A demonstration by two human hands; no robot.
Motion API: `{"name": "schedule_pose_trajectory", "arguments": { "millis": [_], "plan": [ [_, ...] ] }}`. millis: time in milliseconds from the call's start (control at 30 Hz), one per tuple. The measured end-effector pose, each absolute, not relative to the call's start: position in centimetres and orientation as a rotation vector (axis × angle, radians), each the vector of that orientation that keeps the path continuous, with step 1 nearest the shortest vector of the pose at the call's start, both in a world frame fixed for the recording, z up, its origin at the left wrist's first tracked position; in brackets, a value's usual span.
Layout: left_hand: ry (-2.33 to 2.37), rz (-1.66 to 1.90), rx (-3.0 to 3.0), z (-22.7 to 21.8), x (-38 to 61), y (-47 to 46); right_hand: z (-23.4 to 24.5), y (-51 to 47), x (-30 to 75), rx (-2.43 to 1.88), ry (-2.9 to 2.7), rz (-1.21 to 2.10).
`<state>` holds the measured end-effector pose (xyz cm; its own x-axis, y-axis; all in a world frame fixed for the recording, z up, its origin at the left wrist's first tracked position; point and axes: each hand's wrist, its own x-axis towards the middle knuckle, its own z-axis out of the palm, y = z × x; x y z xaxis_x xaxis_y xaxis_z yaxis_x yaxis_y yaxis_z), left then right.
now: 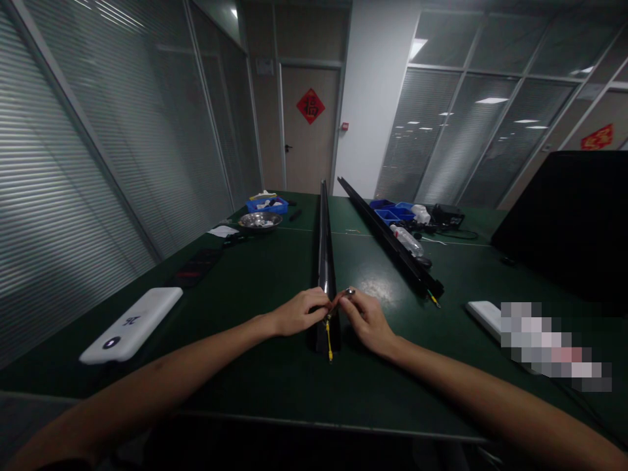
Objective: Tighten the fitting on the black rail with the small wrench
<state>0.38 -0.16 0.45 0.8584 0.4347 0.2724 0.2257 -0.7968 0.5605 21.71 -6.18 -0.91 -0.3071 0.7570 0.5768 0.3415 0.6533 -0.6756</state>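
A long black metal channel (324, 248) runs away from me down the middle of the green table. At its near end my left hand (303, 311) is closed, fingertips pinched together over the channel. My right hand (367, 322) is closed too, just right of the channel, its fingertips almost meeting the left ones. Thin reddish strands (337, 300), perhaps wires, show between the fingers. A small round silver piece (350, 292) sits at the right fingertips. Below the hands a short yellow wire (330, 343) with a terminal at its end hangs from the channel. The fingers hide what exactly they grip.
Right of centre lies a second black channel (392, 239) with a yellow-green wire end. Beyond it are blue bins (387, 214) and a plastic bottle (407, 241). A steel bowl (260, 221), a blue basket (267, 206) and a white case (135, 324) stand left. A black monitor (569, 222) is right.
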Motion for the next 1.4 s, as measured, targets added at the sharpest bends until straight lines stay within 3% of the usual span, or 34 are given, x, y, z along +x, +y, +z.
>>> {"name": "schedule_pose_trajectory", "arguments": {
  "millis": [1400],
  "plan": [
    [0.495,0.522,2.501,0.54,0.47,-0.28,-1.23,-5.81,21.85,-0.840,-1.926,0.562]
  ]
}}
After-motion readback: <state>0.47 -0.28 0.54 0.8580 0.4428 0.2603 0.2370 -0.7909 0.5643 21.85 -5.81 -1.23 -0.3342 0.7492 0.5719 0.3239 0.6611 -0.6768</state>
